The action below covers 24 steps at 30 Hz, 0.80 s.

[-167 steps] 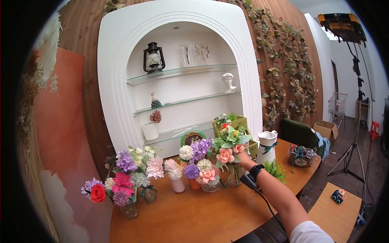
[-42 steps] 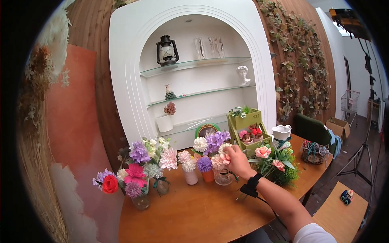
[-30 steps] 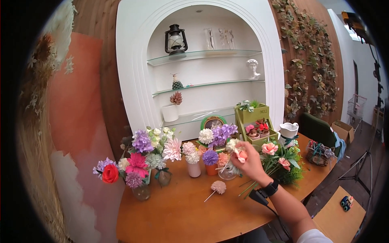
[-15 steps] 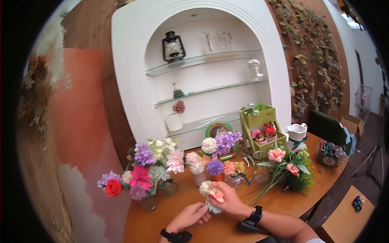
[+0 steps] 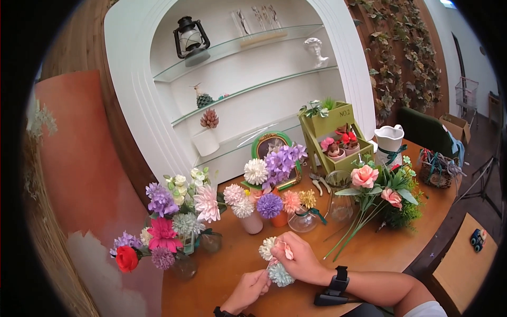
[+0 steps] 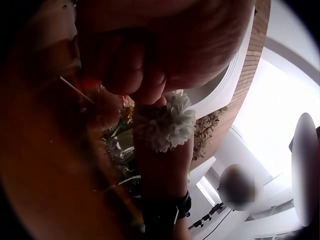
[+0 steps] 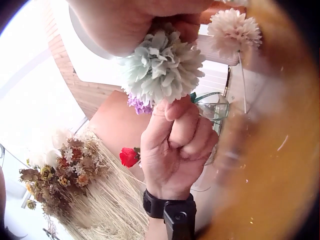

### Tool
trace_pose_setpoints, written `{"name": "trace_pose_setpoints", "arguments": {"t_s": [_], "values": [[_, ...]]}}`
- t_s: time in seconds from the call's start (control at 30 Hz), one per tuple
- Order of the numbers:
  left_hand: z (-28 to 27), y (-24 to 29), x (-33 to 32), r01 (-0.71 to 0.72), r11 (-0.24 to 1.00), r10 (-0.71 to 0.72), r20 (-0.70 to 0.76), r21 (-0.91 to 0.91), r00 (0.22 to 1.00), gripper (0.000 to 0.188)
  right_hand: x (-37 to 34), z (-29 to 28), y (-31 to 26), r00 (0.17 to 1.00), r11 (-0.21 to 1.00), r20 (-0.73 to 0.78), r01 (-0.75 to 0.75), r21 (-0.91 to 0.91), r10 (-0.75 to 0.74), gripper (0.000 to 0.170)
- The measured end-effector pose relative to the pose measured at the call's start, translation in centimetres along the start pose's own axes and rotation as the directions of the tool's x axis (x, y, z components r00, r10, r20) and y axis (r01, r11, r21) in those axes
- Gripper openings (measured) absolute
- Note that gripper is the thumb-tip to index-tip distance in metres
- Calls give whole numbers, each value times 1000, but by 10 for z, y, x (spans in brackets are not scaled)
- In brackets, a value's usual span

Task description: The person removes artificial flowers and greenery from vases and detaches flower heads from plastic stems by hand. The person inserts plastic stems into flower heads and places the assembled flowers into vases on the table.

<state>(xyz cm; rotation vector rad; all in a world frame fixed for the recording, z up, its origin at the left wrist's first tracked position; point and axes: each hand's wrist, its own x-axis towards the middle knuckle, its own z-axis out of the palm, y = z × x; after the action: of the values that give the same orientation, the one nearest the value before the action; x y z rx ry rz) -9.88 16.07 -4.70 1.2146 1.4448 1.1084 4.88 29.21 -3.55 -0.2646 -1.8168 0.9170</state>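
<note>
Mint pompom flower [image 5: 281,275], held with a cream pompom [image 5: 268,247] and a peach rose [image 5: 284,250], low over the worktop [image 5: 195,296], on the near side of the ribboned glass vase [image 5: 302,223]. Right hand [image 5: 306,259] grips the bunch; left hand [image 5: 248,292] pinches a thin pale stem [image 5: 269,267]. Right of vase: peach rose spray [image 5: 365,177], stems forward. Left: purple pompom [image 5: 270,205]. Behind, rightward: green tiered stand [image 5: 331,126].

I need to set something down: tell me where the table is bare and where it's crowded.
Bare tabletop lies front left, between the leftmost glass vase and the left hand, and on the right, between the long-stemmed pink roses and the right forearm. The back is crowded from the pink vase to the white pitcher.
</note>
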Motion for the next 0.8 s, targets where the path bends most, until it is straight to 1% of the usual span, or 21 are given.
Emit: {"name": "trace_pose_setpoints", "arguments": {"t_s": [0.03,0.1,0.13,0.2,0.23,0.27,0.3,0.33,0.37,0.4,0.43,0.47,0.5,0.53,0.57,0.63,0.7,0.73,0.77,0.8], "values": [[0,0,0,23,999,-23,7,-45,1000,37,-1,0,0,1000,1000,6,-5,-1,5,20],[0,4,0,48,996,-47,20,-70,999,36,-1,-1,-1,996,995,1,-90,40,90,21],[0,5,-1,72,993,-69,35,-89,997,35,-1,-1,-2,996,995,2,-92,38,92,21],[1,6,-3,78,991,-75,37,-113,997,34,1,-2,-4,993,993,-47,-105,46,107,21],[1,7,-4,85,988,-80,38,-132,996,33,2,-2,6,993,994,-48,-104,42,106,21],[0,7,-6,83,988,-79,40,-132,996,33,5,-2,27,981,979,-106,-147,143,163,20],[-4,5,-10,97,986,-90,50,-135,995,31,10,-5,28,962,952,-158,-182,245,224,20],[-6,4,-14,109,984,-101,61,-138,993,28,17,-19,26,923,831,-160,-227,508,349,19],[-7,2,-16,106,985,-98,65,-136,993,28,20,-34,24,925,890,-213,-209,406,314,18],[-7,1,-17,63,971,-65,-2,-232,998,23,19,-42,31,913,891,-185,-282,356,363,18],[-7,2,-18,13,947,-38,-71,-322,997,23,20,-47,36,897,885,-161,-353,303,412,17],[6,11,-18,-55,960,8,-167,-275,986,31,19,-47,36,896,886,-166,-351,303,412,17],[8,11,-16,-54,961,9,-165,-272,986,31,17,-43,33,916,867,-70,-346,359,395,17],[8,10,-14,-68,950,-1,-221,-304,975,30,16,-40,29,929,841,28,-346,416,369,18],[7,9,-13,-85,938,-12,-278,-335,960,29,16,-37,20,943,832,87,-326,449,322,17],[-2,4,-10,-88,938,-14,-289,-337,957,27,14,-40,23,897,768,325,-428,476,299,20],[-7,1,-10,-92,935,-15,-299,-342,954,26,14,-36,11,879,757,423,-427,494,220,25],[-7,1,-9,-108,930,-10,-317,-353,949,26,12,-33,18,911,856,393,-301,420,127,26],[-6,1,-8,-124,924,-4,-332,-363,943,25,13,-40,-4,812,723,516,-526,447,271,27],[-6,-2,-7,-124,924,-4,-331,-363,943,25,11,-38,-3,813,774,535,-485,407,229,31]]}}
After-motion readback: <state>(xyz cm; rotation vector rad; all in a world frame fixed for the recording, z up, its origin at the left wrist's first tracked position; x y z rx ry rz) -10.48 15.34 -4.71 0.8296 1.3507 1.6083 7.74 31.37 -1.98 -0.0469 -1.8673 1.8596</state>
